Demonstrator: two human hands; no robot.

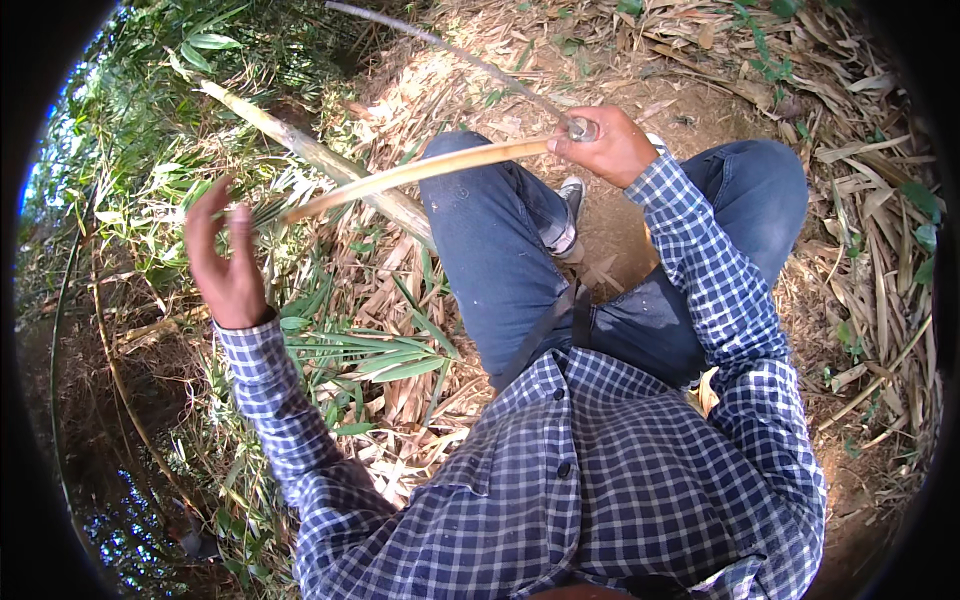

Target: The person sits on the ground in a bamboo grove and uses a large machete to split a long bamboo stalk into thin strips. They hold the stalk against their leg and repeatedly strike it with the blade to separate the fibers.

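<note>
My right hand (605, 148) is closed in front of my knees. Its thumb and fingers pinch the near end of a pale tan bamboo strip (420, 170), which slants down to the left across my bent left knee. The same hand also has a long, thin grey blade (455, 52), seen nearly edge-on and pointing to the upper left, with a round collar at its base. The fist hides its handle. My left hand (225, 260) is raised at the left with fingers apart and nothing in it, close to the strip's far end but apart from it.
A thick bamboo pole (310, 150) lies slanting behind the strip, its lower end beside my left knee. Green bamboo leaves (385, 360) lie left of my leg. Dry leaf litter (860, 190) covers the ground at right. Dense foliage fills the left side.
</note>
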